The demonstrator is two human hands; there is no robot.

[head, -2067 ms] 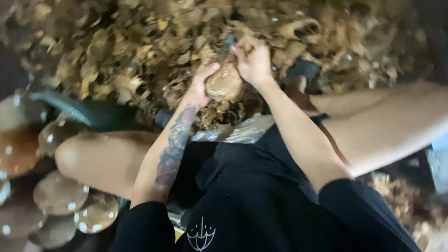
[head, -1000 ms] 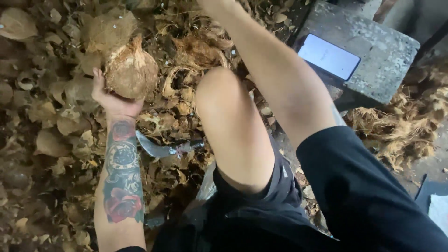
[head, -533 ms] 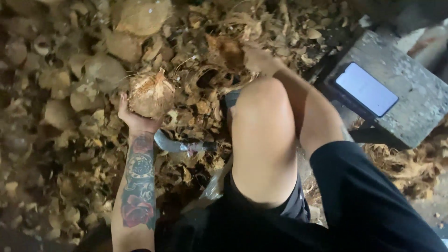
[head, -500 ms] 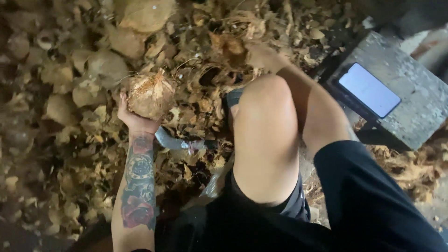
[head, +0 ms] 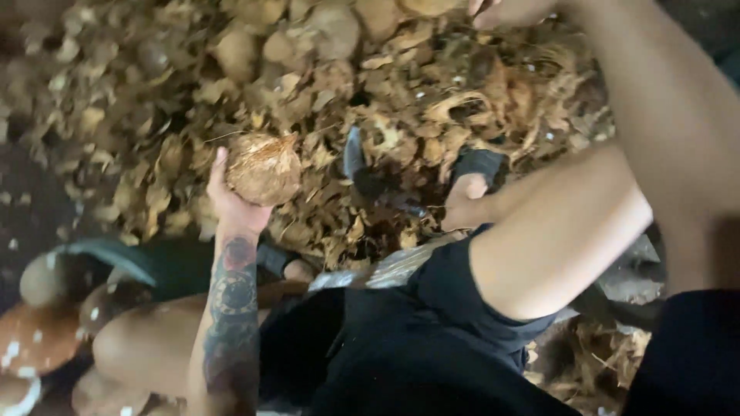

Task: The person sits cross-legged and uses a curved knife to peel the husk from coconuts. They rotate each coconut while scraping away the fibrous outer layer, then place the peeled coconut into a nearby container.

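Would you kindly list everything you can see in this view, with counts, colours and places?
coconut: one, brown and fibrous, held up left of centre.
husk pile: one heap, tan and brown, across the top.
blade: one, dark metal, standing in the husks at centre.
peeled coconuts: several, brown with white flecks, bottom left.
sandal: one, black, on the foot at centre right.
shorts: black, bottom centre.
left hand: tattooed forearm, grips the coconut.
right hand: top edge, mostly out of view.

Coconut pale tan, fibrous. Husk pile brown-gold. Left forearm tattooed, dark ink, red patch. Shorts black. Sandal strap dark.
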